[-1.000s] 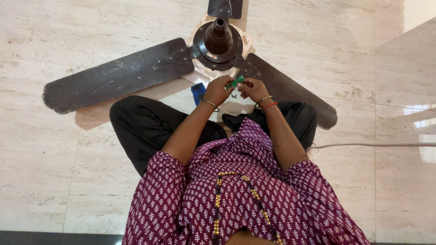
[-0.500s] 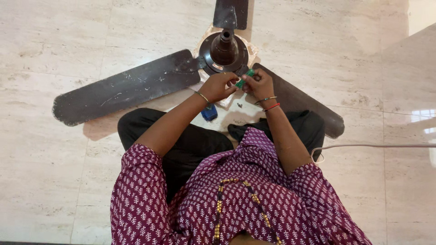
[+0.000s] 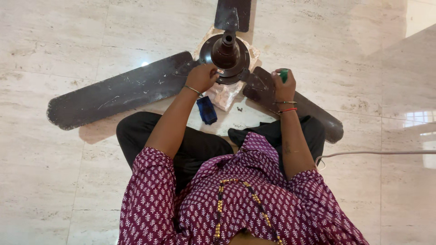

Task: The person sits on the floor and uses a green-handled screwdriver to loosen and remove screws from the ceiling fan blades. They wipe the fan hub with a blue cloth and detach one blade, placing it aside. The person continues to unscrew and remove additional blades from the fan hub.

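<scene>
Fingers [image 3: 210, 71] of the left hand [image 3: 202, 78] press the ceiling fan's motor hub [image 3: 225, 53] on the floor; right hand [image 3: 282, 85] clenches a green tool [image 3: 284, 74]. Heavy, rigid hub, best gripped by its rim.

Both arms reached forward, well apart; the left hand [image 3: 202, 77] curled palm-down, the right hand [image 3: 282, 86] was closed in a fist

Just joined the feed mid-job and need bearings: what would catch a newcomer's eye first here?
A dark brown ceiling fan lies on the pale marble floor, its motor hub top centre. The left hand touches the hub's rim; the right hand grips a green-handled tool over a blade. A small blue object lies by the knees.
</scene>
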